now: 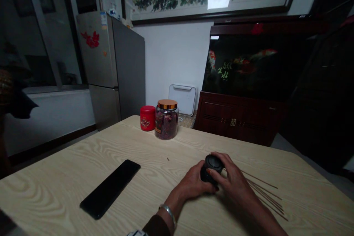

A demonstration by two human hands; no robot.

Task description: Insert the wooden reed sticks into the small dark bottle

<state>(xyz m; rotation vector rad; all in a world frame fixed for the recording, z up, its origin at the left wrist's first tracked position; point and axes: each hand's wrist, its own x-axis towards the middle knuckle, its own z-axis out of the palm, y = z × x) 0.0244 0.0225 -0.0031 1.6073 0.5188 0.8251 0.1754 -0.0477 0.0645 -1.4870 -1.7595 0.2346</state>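
Observation:
Both my hands are closed around a small black round container [212,164] just over the table. My left hand [195,182] wraps its lower body from the left. Around the top rim curl the thumb and fingers of my right hand [231,175]. The container's top looks like a round lid, though I cannot tell whether it is loose. Several thin brown incense-like sticks [269,198] lie on the table beside and partly behind my right forearm. A short dark bit [167,159] rests on the wood, left of and beyond my hands.
The light wooden table [149,188] carries a long black flat case [110,190] at the left. A red canister [147,118] and a clear jar [166,121] with a copper lid stand near the far edge. Beyond are a fridge [128,70] and a fish tank [249,70].

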